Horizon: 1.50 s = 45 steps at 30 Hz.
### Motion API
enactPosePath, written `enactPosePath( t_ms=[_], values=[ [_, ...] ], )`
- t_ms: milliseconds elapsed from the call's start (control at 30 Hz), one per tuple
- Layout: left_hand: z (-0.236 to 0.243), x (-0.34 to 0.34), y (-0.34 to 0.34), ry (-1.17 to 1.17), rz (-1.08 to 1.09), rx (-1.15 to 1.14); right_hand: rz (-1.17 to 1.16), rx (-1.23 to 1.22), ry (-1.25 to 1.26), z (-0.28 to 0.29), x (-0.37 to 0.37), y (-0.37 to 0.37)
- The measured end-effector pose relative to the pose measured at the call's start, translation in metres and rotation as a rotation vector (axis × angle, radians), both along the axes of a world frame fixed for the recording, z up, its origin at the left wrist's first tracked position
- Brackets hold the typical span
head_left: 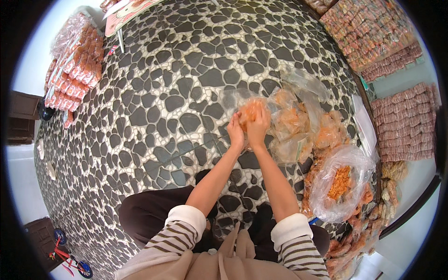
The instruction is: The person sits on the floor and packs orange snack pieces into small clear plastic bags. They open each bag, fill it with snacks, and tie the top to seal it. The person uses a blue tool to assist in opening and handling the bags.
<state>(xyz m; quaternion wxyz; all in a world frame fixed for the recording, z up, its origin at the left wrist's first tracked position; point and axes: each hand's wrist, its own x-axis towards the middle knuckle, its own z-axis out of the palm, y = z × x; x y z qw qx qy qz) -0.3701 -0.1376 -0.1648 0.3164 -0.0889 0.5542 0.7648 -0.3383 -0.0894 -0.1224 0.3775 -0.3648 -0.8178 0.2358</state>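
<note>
Both my arms reach forward over the patterned floor to a clear plastic bag [252, 108] with orange snack pieces in it. My left hand [236, 129] grips the bag's near left side, fingers curled against the plastic. On its right side my right hand [258, 126] presses in, with the fingers bent over the bag. Just right of my hands lie several similar filled bags [288, 119], touching one another. Nearer me on the right, a large clear bag [322, 196] stands with its mouth spread wide, showing loose orange snack pieces [339, 183] inside.
Packed snack bundles [364, 28] are stacked at the far right, with another stack [403, 123] below them. More packs [77, 70] are piled at the far left. A low table [128, 16] stands at the top. A small red bicycle [63, 256] is at lower left.
</note>
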Motion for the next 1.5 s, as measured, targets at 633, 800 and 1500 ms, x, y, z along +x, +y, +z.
enactPosePath(
  t_ms=[633,800,1500],
  values=[
    [-0.001,0.003,-0.023,0.033,-0.085,0.226,0.537,-0.358,-0.871,-0.040,0.013,0.016],
    [0.002,0.006,-0.019,-0.018,-0.030,0.227,0.583,-0.535,-0.360,0.005,0.039,0.020],
    [-0.001,-0.002,-0.025,-0.234,0.111,0.282,0.505,-0.035,-0.605,-0.021,0.044,-0.012]
  ],
)
